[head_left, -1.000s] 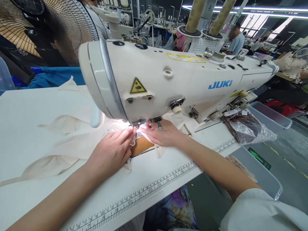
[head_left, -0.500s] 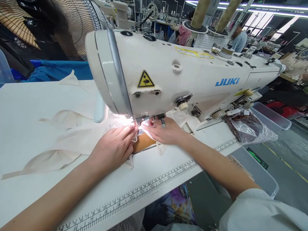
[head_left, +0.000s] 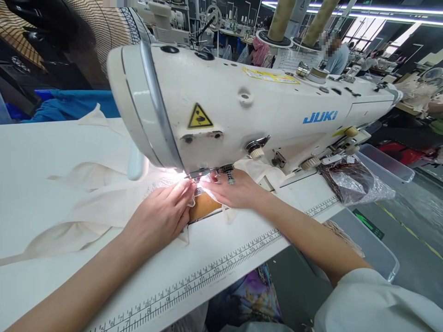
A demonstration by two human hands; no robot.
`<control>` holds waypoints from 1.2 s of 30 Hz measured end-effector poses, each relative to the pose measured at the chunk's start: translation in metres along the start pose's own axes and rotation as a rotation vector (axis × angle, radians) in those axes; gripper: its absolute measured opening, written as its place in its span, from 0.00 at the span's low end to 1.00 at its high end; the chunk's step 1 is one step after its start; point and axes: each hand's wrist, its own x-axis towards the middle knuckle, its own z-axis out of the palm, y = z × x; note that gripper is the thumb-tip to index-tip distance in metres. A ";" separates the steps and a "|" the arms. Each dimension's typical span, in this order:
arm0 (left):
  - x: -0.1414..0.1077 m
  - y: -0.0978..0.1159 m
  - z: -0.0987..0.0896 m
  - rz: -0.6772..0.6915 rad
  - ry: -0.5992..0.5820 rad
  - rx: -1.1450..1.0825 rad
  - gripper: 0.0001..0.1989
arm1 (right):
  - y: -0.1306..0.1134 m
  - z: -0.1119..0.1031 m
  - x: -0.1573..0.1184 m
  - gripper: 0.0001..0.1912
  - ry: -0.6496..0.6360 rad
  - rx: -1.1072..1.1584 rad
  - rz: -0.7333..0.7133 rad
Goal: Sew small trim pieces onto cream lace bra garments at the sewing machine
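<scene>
Beneath the needle end of a white sewing machine [head_left: 221, 106], my left hand [head_left: 157, 214] is closed on the edge of a cream fabric piece [head_left: 100, 203] with a lace part. Its fingertips lie close to the presser foot [head_left: 195, 179], which is partly hidden by glare. On the other side of the foot, my right hand [head_left: 237, 190] pinches the same pale fabric, its fingertips partly behind the machine's lower parts. The fabric trails across the white table to the left, and more of it lies behind my right hand. A tan plate [head_left: 205, 206] shows between the hands.
A printed ruler [head_left: 214, 271] runs along the table's front edge. A clear plastic bag with brown contents [head_left: 351, 180] lies at the table's right end, near clear bins [head_left: 372, 240]. A large fan [head_left: 83, 41] stands behind left. A person [head_left: 335, 55] is in the background.
The view has shifted slightly, so the machine appears a little further left. Both hands keep their hold at the needle, with hardly any visible movement of the fabric.
</scene>
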 end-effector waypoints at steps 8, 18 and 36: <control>0.000 0.000 0.001 -0.050 -0.021 -0.051 0.21 | -0.001 -0.001 -0.001 0.24 -0.017 -0.007 0.022; -0.006 -0.009 0.011 -0.046 0.025 -0.149 0.23 | -0.002 -0.003 -0.002 0.23 -0.055 -0.009 0.037; -0.005 -0.006 0.008 -0.060 -0.081 -0.066 0.23 | -0.004 -0.007 -0.001 0.23 -0.053 -0.010 0.041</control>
